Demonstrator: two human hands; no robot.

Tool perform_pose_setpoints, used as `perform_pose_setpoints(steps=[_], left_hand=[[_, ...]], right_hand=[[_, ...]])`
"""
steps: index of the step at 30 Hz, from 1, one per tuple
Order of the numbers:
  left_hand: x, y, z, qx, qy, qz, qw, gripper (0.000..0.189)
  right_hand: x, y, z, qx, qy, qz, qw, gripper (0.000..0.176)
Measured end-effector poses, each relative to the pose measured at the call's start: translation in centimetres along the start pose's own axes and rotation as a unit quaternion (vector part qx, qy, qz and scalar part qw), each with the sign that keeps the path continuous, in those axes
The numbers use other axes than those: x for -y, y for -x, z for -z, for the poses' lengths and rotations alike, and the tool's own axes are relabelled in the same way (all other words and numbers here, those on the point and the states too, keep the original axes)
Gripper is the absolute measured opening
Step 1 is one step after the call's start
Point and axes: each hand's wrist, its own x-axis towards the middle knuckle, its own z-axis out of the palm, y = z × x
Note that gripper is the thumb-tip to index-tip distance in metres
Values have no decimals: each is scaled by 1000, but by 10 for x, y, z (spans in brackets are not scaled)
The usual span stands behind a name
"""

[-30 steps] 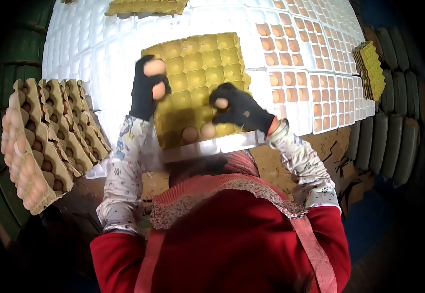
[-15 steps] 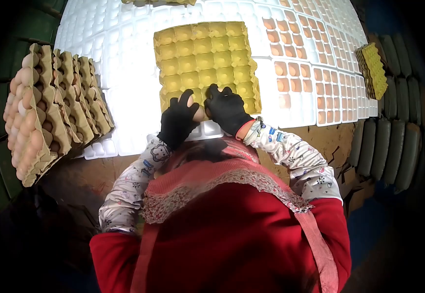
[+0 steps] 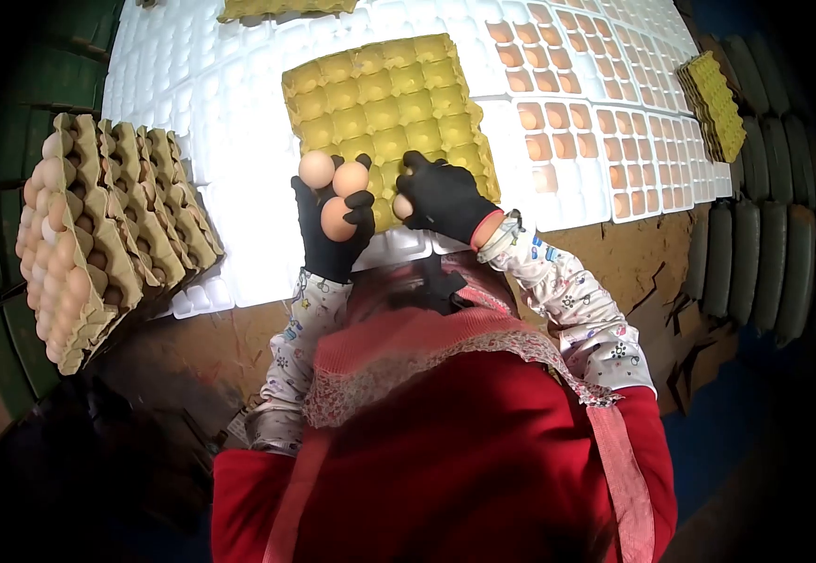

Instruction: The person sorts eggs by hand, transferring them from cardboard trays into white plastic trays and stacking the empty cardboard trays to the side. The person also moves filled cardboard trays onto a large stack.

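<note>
My left hand, in a black glove, is turned up with three brown eggs held in its fingers. It is at the near left corner of a yellow egg tray. My right hand, gloved in black too, has its fingers closed round an egg over the near edge of the same tray. The tray's other cups look empty where they show. White foam trays lie under and around it.
Upright brown cartons full of eggs stand at the left. Foam trays with eggs cover the right side. A stack of yellow trays is at the far right, another yellow tray at the top. Brown cardboard shows near the front.
My left hand has turned palm up and moved left, showing three eggs. My right hand has shifted slightly, and its egg now shows. The view has tilted a little.
</note>
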Motion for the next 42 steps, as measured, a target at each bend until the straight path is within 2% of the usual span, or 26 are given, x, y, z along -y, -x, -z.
perform_pose_setpoints(steps=[2, 3, 4, 5, 6, 7, 10, 12, 13, 14, 15, 16, 17, 19, 20, 22, 24, 26, 31, 34, 35, 36, 38, 39, 40, 42], left_hand=[[7, -2, -5, 1, -27, -22, 999, 56], [7, -3, -1, 1, -156, -56, 986, 56], [12, -8, 4, 3, -281, -86, 956, 56], [24, -9, -8, -38, -73, -40, 996, 57], [35, -11, -5, -26, -119, -34, 992, 50], [41, -14, -1, -24, -195, 0, 981, 49], [98, -33, -10, -45, -485, 58, 872, 46], [137, -53, -24, -45, -460, 202, 864, 41], [164, -63, -37, 43, -609, 164, 775, 40], [183, -80, -6, 54, -686, 162, 707, 44], [203, -87, -8, 143, -781, 97, 600, 46], [220, -92, -9, 227, -850, 28, 474, 48], [231, -94, -5, 226, -854, 33, 468, 48], [247, -100, 9, 263, -918, -81, 287, 47], [251, -104, 8, 265, -919, -75, 281, 47], [258, -115, 2, 216, -950, -39, 221, 49], [266, -125, -3, 194, -956, -31, 218, 43], [274, -137, -5, 165, -921, -56, 348, 39], [298, -179, 34, 116, -965, 11, 234, 43], [306, -188, 13, 43, -914, -19, 404, 36], [311, -196, -2, -59, -880, 48, 468, 33], [298, -212, 14, 139, -905, -109, 386, 39], [300, -219, 15, 75, -772, -6, 631, 38], [323, -214, -25, 8, -569, 26, 822, 43], [320, -218, -40, 0, -664, 33, 747, 47], [288, -229, -34, -101, -376, 90, 917, 43]], right_hand=[[-27, 10, 17, -56, -225, 116, 966, 30], [-32, 10, 30, -56, -329, 102, 937, 36], [-42, 23, 53, 146, -550, -169, 805, 27], [-61, 43, 31, 88, -654, -155, 735, 33], [-83, 65, 9, 23, -744, -136, 654, 39], [-78, 78, 32, -59, -609, -67, 788, 37], [-121, 134, 20, -121, -570, -97, 807, 31], [-138, 160, 51, -128, -551, -103, 818, 30], [-150, 177, 47, -150, -670, -206, 698, 32], [-162, 190, 45, -165, -765, -295, 548, 39], [-178, 204, 48, -139, -781, -310, 525, 50], [-192, 214, 41, -185, -771, -335, 509, 43], [-205, 216, 39, -183, -677, -367, 611, 42], [-215, 216, 30, -250, -454, -344, 783, 45], [-217, 213, 30, -251, -460, -346, 778, 45], [-230, 208, 31, -149, -180, -302, 924, 46], [-244, 204, 28, -113, -239, -298, 917, 45], [-260, 198, 33, -141, -235, -265, 925, 42], [-312, 150, 29, -273, -238, -152, 920, 30], [-323, 135, 35, -269, -201, -94, 937, 30], [-317, 133, 47, -262, -250, -87, 928, 34], [-307, 129, 58, -253, -298, -80, 917, 37], [-300, 121, 35, -174, -635, -34, 752, 46], [-303, 108, 56, -237, -275, 31, 931, 53], [-314, 94, 57, -242, -276, 34, 930, 53], [-343, 69, 55, -300, -257, -40, 918, 51]])
